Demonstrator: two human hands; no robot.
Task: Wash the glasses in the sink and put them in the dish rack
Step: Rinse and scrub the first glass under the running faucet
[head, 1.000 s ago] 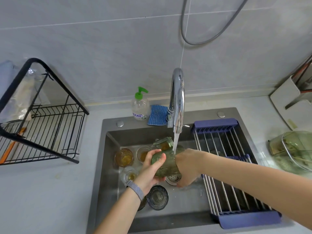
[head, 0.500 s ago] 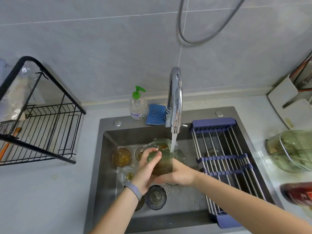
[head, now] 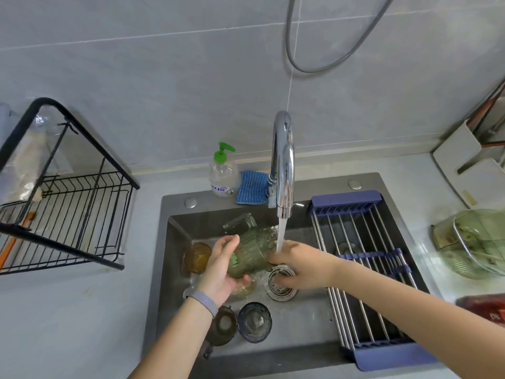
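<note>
A ribbed green drinking glass (head: 250,251) lies tilted on its side under the chrome tap (head: 282,165), above the grey steel sink (head: 306,324). The left hand (head: 222,272) cups its base end, fingers curled round it. The right hand (head: 302,265) grips the rim end nearest the running water (head: 281,233). An amber glass (head: 197,257) and a blue-grey glass (head: 254,321) stand in the sink. The black wire dish rack (head: 68,203) sits on the counter (head: 82,324), left of the sink.
</note>
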